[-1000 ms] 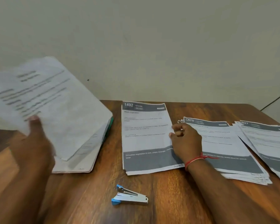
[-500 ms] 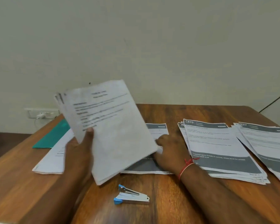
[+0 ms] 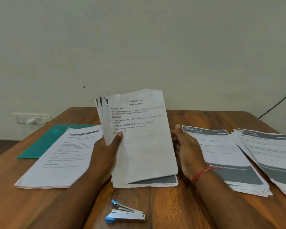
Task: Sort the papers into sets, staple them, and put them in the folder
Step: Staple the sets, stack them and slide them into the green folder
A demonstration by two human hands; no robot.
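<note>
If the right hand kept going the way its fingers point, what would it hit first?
Probably the sheaf of papers that the left hand holds up: the open right hand sits at its right edge, fingers aimed leftward behind it. Depth is unclear; it might slip past.

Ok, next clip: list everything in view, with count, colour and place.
held stack: one, white printed sheets, upright at centre
grey-banded sheet: one, white and grey, flat beneath the held stack
left pile: one, white, overlapping the folder
folder: one, green, far left
670 pile: one, white, grey header, right of centre
far-right pile: one, white and grey, right edge
stapler: one, blue and silver, near front
table: one, brown wood
wall socket: one, white, left wall
cable: one, black, right wall
wrist thread: one, red, right wrist
left hand: grips the held stack
right hand: fingers straight, beside the stack's right edge
</note>
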